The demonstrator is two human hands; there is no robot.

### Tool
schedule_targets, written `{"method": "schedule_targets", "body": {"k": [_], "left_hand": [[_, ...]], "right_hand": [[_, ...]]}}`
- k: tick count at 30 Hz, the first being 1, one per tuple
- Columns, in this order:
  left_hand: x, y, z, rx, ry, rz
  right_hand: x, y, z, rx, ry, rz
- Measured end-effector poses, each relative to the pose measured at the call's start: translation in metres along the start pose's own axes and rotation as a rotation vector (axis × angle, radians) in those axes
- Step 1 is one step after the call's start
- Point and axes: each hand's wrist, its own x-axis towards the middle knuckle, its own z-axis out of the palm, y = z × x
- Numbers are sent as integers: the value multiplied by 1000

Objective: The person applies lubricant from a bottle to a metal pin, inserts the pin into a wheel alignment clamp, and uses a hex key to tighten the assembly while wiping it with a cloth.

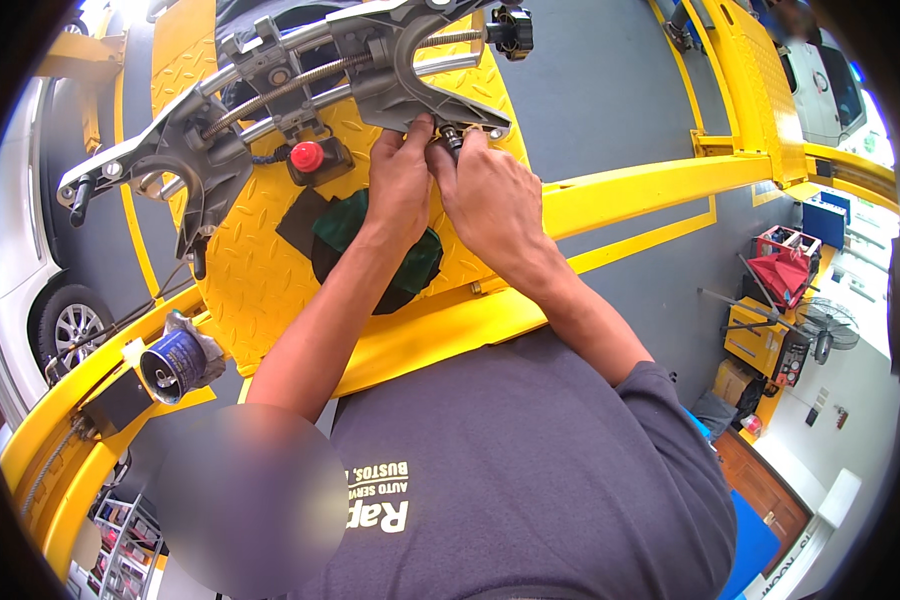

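Observation:
A grey metal wheel clamp (410, 95) with two curved jaws, chrome rails and a threaded rod lies across a yellow checkered plate (245, 300). My right hand (495, 195) is closed around a short dark cylindrical pin (452, 138) at the tip of the clamp's right jaw. Close beside it, my left hand (402, 180) pinches at the jaw's lower edge; whatever its fingertips hold is hidden. Below the clamp's middle sits a small dark box with a red knob (307, 156). Under my left wrist lies a dark green and black cloth item (342, 232).
A black star knob (510, 33) sticks out at the rod's right end. Yellow lift beams (660, 195) run to the right. A blue can (170, 365) stands on the left rail, near a white car (20, 230). A fan (825, 325) and a red-and-yellow machine stand far right.

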Motion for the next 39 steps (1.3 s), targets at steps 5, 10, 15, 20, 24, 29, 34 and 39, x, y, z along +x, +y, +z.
{"method": "schedule_targets", "body": {"k": [5,10,15,20,24,29,34,39], "left_hand": [[0,1,3,-24,25,-41],[-2,3,1,20,16,-60],[2,-2,-4,47,-8,-38],[3,0,-4,53,-32,-39],[2,-1,-5,69,-44,-28],[2,-1,-6,66,-60,-21],[4,-2,-10,19,-107,-8],[9,-6,-18,-27,-154,10]], "right_hand": [[-2,8,-10,6,-48,-11],[-22,36,-36,-31,-137,52],[-21,65,-34,-39,-110,64],[-11,71,-13,-17,-81,79],[-1,69,-2,-31,-45,56],[5,56,-8,-96,-90,89],[9,62,-3,-29,-57,100],[9,53,-5,-15,-63,153]]}}
